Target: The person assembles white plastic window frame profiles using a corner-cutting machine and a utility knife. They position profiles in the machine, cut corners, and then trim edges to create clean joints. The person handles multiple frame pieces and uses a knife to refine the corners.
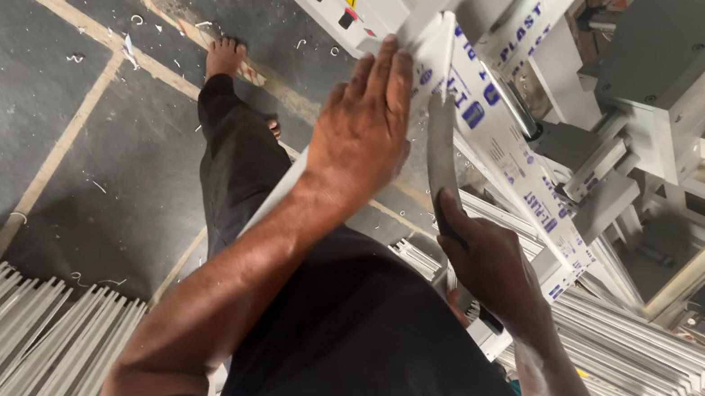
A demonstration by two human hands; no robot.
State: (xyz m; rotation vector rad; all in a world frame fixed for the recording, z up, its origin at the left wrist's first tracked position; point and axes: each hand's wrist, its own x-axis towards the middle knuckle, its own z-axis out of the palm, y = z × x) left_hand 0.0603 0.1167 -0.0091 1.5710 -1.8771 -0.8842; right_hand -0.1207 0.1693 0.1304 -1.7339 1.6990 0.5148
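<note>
- Head view looked straight down past the person's black clothing (346, 353) to both bare arms at work.
- Nearest, the right hand (494, 270) was closed tight around the dark handle of a curved knife (441, 159), its blade rising up against the edge of the white profile (487, 117).
- Above it, the left hand (362, 129) lay flat, fingers together and straight, pressing on the profile's upper end; it clasped nothing, only held the piece down.
- That profile, wrapped in white film with blue print, ran slantwise from the machine down toward the person's right side.
- As for progress, the blade sat near the top end and the film seemed mostly still on along the length below, so the trimming looked barely begun; that was a judgement only.
- Beside them stood stacks of grey profiles (16, 333), left and lower right.
- Farther off, a white machine (672, 74) with red buttons, a bare foot (223, 58), and shavings on the dark floor (5, 108).
</note>
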